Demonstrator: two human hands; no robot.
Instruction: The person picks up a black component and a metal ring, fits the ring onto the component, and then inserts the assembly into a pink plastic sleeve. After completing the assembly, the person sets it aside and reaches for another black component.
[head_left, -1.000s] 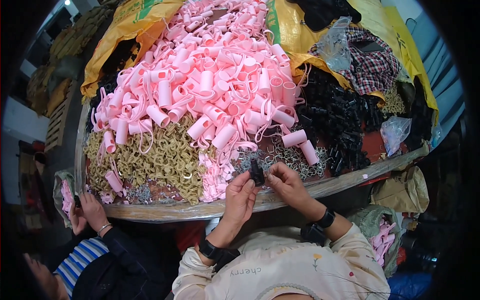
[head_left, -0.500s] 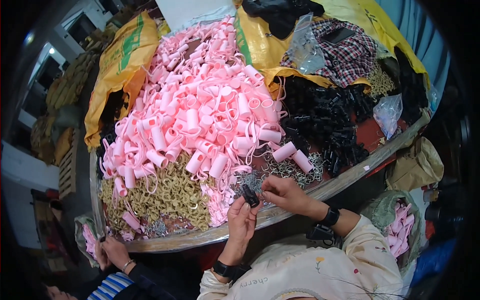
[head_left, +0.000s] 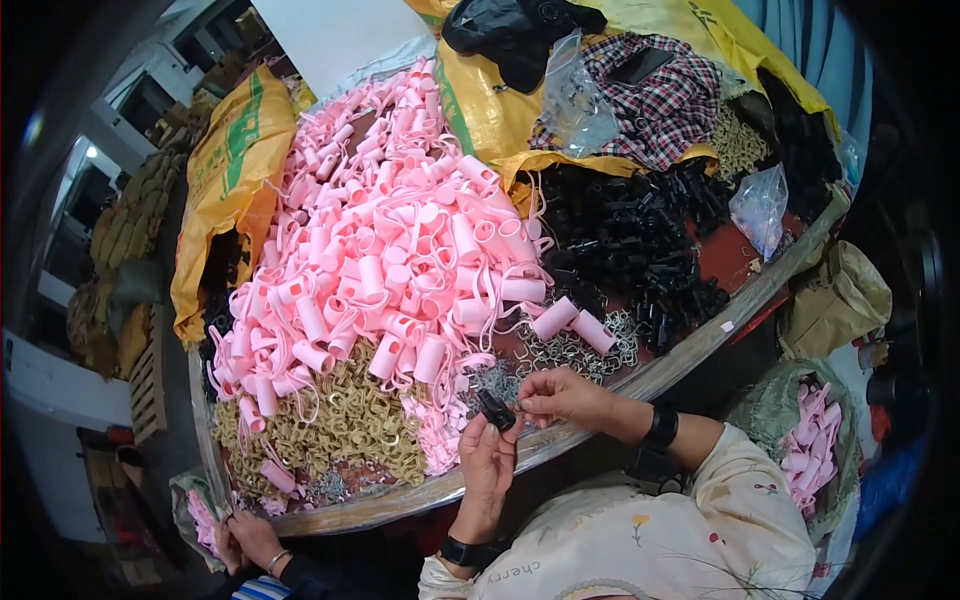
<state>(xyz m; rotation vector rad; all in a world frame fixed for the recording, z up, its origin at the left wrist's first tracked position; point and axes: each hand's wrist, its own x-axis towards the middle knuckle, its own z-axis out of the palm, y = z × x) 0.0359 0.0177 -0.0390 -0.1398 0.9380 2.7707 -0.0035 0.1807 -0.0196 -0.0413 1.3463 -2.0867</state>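
Observation:
Close to the table's near edge, my left hand (head_left: 487, 456) holds a small black plastic part (head_left: 494, 408) upright between thumb and fingers. My right hand (head_left: 572, 398) is beside it, thumb and fingers pinched together near the part's side; whatever is in the pinch is too small to make out. Just beyond my hands lies a little heap of fine grey metal pieces (head_left: 497, 381). Bent silvery wire hooks (head_left: 627, 342) are spread to its right, with two pink cylinders (head_left: 574, 322) on them. Small pale pink pieces (head_left: 432, 435) lie left of my left hand.
A large heap of pink cylinders with straps (head_left: 370, 270) covers the middle. Tan clips (head_left: 340, 410) lie nearer left, black parts (head_left: 640, 230) to the right. The wooden table rim (head_left: 690, 350) curves before me. Another person's hands (head_left: 250, 538) are at lower left, beside a sack (head_left: 190, 490).
The whole view has turned and shifted slightly. My right fingertips have come a little lower and nearer the black part, which stays in my left hand. The other person's hands remain together.

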